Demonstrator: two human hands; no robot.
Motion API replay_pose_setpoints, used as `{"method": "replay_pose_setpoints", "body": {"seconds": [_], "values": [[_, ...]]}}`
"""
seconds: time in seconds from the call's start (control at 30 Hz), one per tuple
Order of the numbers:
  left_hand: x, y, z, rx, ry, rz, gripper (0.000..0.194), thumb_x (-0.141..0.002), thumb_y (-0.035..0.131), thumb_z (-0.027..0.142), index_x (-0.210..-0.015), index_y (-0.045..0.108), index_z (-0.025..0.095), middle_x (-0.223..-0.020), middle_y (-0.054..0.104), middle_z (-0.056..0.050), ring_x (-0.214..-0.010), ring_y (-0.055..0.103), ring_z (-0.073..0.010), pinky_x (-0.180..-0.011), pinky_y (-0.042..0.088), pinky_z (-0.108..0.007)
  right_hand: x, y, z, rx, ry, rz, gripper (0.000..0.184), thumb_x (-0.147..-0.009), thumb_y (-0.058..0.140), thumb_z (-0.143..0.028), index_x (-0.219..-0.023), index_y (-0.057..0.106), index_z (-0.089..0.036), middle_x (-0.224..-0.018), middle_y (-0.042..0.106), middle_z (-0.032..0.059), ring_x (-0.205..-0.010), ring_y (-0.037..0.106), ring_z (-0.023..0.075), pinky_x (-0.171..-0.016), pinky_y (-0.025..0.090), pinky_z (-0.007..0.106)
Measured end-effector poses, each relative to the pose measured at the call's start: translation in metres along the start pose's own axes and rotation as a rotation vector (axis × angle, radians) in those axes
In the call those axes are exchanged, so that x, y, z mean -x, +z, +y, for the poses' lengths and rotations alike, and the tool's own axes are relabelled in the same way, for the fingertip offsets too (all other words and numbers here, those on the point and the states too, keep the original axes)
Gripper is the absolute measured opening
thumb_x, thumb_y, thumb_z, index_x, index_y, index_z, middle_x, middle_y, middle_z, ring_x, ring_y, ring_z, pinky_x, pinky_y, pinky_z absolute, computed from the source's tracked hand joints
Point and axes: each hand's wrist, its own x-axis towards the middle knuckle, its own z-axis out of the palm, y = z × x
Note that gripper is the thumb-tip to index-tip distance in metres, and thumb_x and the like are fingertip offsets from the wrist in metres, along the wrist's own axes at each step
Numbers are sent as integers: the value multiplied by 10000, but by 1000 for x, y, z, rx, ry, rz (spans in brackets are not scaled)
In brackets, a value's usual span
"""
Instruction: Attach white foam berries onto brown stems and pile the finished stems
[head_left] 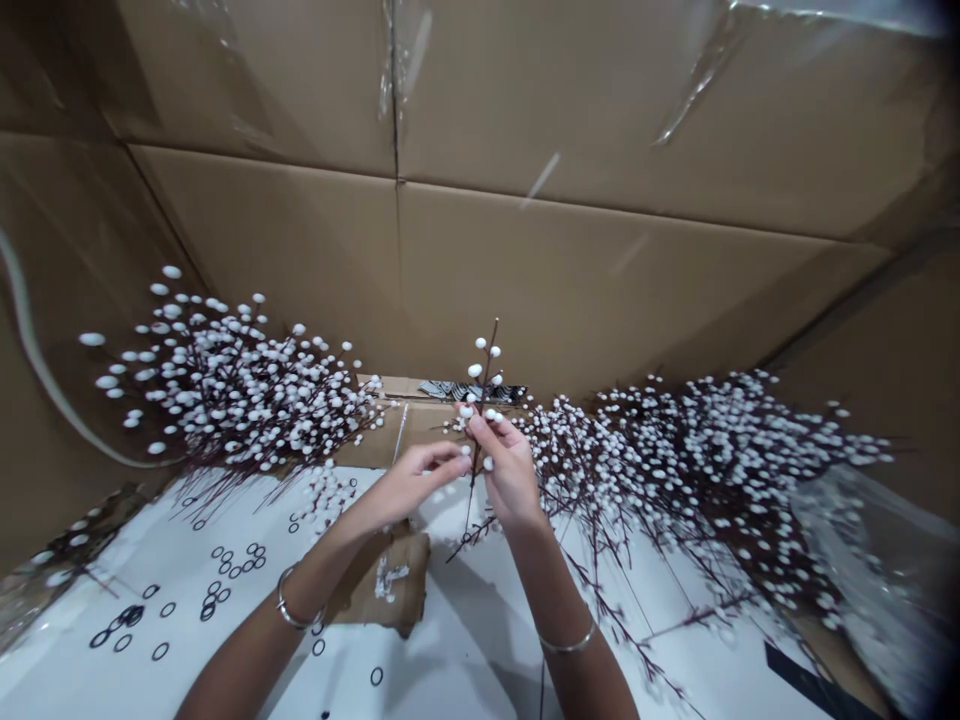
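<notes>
In front of me stands an artificial berry branch (486,382), a thin dark brown stem with white berries, tilted slightly from upright. My right hand (513,475) is closed around its middle, thumb and fingers pinching the stem. To the left, my left hand (424,478) is closed in a pinch, its fingertips at a white berry on the lower part of this branch. The exact contact there is partly hidden by the fingers. Below the hands, the bare lower stem points down toward the white tabletop (480,640).
A large heap of white-berry branches (255,385) lies at the left, and another heap (675,470) spreads along the right. Small black rings (217,590) are scattered at the left. A cardboard piece (409,590) lies under my left arm. Cardboard walls (525,270) close the back. Clear plastic (877,560) lies far right.
</notes>
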Motion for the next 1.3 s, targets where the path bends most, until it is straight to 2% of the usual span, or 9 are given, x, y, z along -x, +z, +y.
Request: {"method": "replay_pose_setpoints", "body": {"seconds": [0.3,0.43,0.6,0.77,0.93,1.03,1.13,1.23,1.3], "values": [[1,1,1,180,-90,-250,229,-887,634,344,-934,716,135,-862,724,-62,-845,635,-166,-817,442,-264,2,-1,-14,-149,139,-92,283,-701,809,-351,-939,757,-207,-1081,718,34,-766,601,94,-484,443,138],[2,0,3,175,-115,-324,245,-880,642,352,-834,732,128,-806,723,-65,-806,623,-151,-802,438,-253,5,-2,-18,-182,93,-219,213,-766,747,-295,-953,736,-193,-1153,701,52,-924,639,124,-802,526,195],[2,-3,6,147,-77,-91,255,-832,696,368,-736,693,132,-722,699,-45,-739,611,-140,-750,449,-241,5,-6,-28,-290,91,-453,505,-735,623,-212,-1239,589,-227,-1374,573,87,-1271,519,223,-1043,429,366],[-1,-4,2,0,-75,40,242,-822,690,359,-753,694,128,-701,705,-56,-646,613,-144,-668,470,-249,-2,-10,-29,-186,-95,-161,309,-818,624,-279,-1125,613,-241,-1267,641,62,-1117,601,193,-933,471,344],[-4,-8,-9,-116,-77,-48,248,-836,657,391,-773,685,153,-733,717,-59,-678,639,-166,-698,477,-266,-11,-15,-22,-262,-122,135,158,-754,753,-265,-856,642,-219,-891,680,-7,-865,624,123,-817,492,271],[-3,-26,-11,-310,-92,-132,317,-895,554,449,-859,712,177,-834,726,-72,-791,654,-188,-752,455,-270,-14,-17,-22,-276,-101,199,220,-699,795,-253,-867,659,-213,-878,659,-14,-820,617,109,-778,493,257],[-2,-50,-22,-751,-271,-54,300,-904,514,402,-872,738,206,-895,728,-71,-834,639,-202,-753,412,-276,-14,-16,-24,-260,-98,218,254,-663,808,-243,-878,677,-214,-901,674,-5,-810,619,113,-757,495,263],[-5,-65,-46,-963,-480,-47,52,-708,682,194,-687,726,175,-731,699,-82,-739,623,-237,-714,394,-310,-12,-14,-25,-276,-96,202,245,-638,824,-226,-841,688,-213,-895,683,-6,-810,619,109,-752,499,254],[-9,-66,-64,-986,-560,-121,78,-591,727,90,-610,690,156,-630,654,-49,-668,607,-219,-703,409,-315,-11,-14,-25,-278,-77,205,244,-631,830,-219,-832,692,-211,-893,684,-8,-798,616,102,-747,501,243]]}}
